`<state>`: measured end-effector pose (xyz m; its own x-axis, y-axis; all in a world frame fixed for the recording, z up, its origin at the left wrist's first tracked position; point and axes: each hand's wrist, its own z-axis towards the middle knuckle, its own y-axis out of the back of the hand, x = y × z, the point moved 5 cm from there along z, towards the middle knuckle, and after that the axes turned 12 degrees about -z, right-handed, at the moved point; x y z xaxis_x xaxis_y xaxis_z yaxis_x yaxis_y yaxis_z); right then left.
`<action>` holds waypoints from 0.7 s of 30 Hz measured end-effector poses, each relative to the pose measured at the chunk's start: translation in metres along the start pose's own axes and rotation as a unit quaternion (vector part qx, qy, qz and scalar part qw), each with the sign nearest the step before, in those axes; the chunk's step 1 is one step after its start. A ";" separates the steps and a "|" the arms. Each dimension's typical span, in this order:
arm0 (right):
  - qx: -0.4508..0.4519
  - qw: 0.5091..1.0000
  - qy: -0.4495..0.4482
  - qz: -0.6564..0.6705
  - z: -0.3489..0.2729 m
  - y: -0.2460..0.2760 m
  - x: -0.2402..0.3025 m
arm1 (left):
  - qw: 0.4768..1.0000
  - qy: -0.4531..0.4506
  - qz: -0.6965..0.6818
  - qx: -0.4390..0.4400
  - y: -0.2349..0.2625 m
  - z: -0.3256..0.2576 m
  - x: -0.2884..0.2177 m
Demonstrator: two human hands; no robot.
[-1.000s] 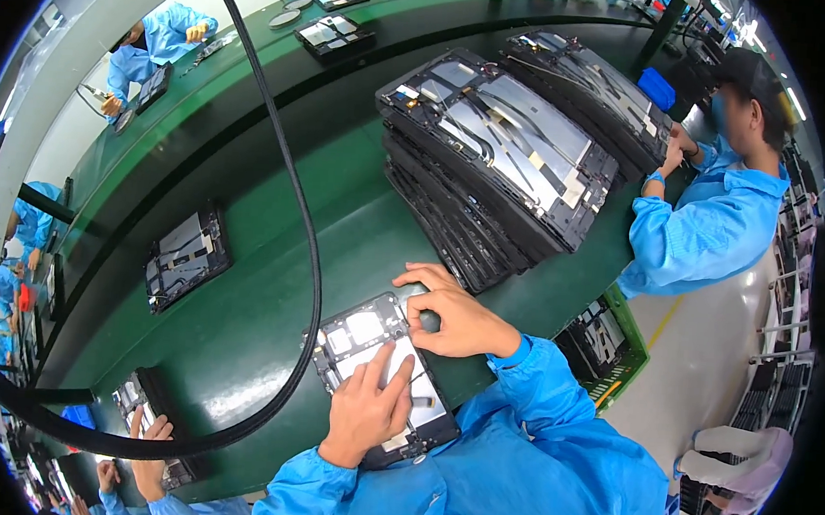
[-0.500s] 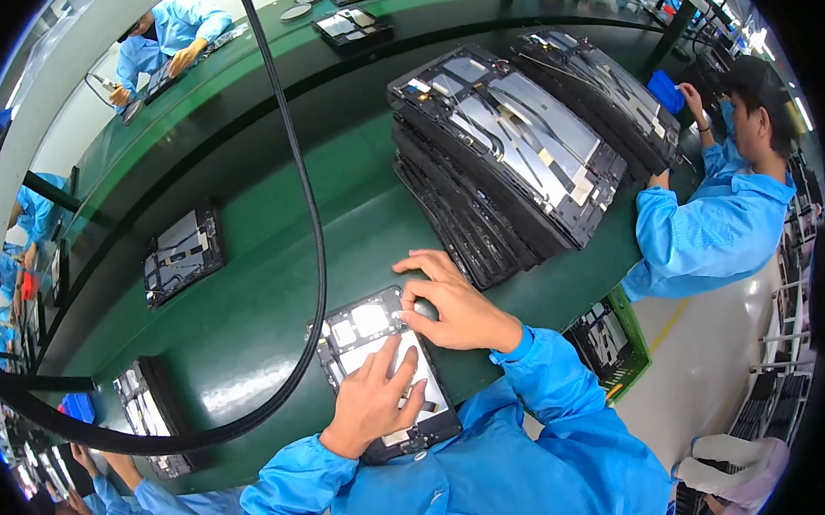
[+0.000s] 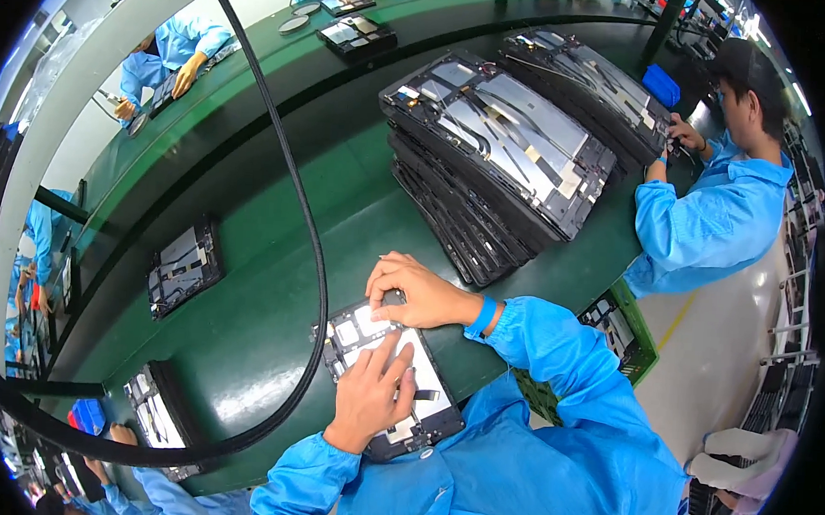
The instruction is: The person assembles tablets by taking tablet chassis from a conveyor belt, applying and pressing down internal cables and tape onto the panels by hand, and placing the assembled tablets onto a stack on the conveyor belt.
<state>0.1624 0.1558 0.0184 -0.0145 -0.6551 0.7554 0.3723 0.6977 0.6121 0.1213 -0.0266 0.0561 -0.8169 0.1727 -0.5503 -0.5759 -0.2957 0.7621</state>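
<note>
An opened tablet [image 3: 434, 378] lies on the green bench right in front of me, its bright metal plates, black frame and a short dark ribbon cable exposed. My left hand [image 3: 372, 400] rests over its middle with fingers stretched out and somewhat apart. At the tablet's far end, my right hand [image 3: 422, 297] bends over the edge, thumb and forefinger brought together in a pinch. Whatever sits between those fingertips is too small or hidden to make out. Beyond my right hand rises a tall stack of opened tablets [image 3: 521, 142].
A thick black cable [image 3: 298, 163] loops across the view left of my hands. Another tablet [image 3: 185, 269] lies farther left, with a small stack of tablets [image 3: 154, 410] nearer. A second stack [image 3: 595, 76] stands beside a co-worker [image 3: 713, 213]. Below the bench edge sits a green crate [image 3: 648, 349].
My right hand has shifted left along the tablet's far end, its fingers still bent. My left hand stays over the middle. The co-worker's hand has come down from the blue bin toward the far stack.
</note>
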 end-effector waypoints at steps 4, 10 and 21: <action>-0.001 1.000 -0.016 0.008 0.001 0.000 -0.003 | 1.000 0.001 -0.002 0.004 -0.002 0.002 0.001; -0.014 1.000 -0.024 0.011 0.000 -0.001 -0.002 | 1.000 -0.007 0.022 0.007 -0.002 0.000 0.000; 0.077 0.996 -0.036 0.027 0.001 0.000 -0.013 | 1.000 -0.004 -0.010 -0.019 -0.001 0.008 0.006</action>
<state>0.1615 0.1650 0.0089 -0.0673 -0.5972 0.7993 0.2280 0.7707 0.5950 0.1168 -0.0176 0.0550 -0.8050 0.1871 -0.5630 -0.5914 -0.3278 0.7367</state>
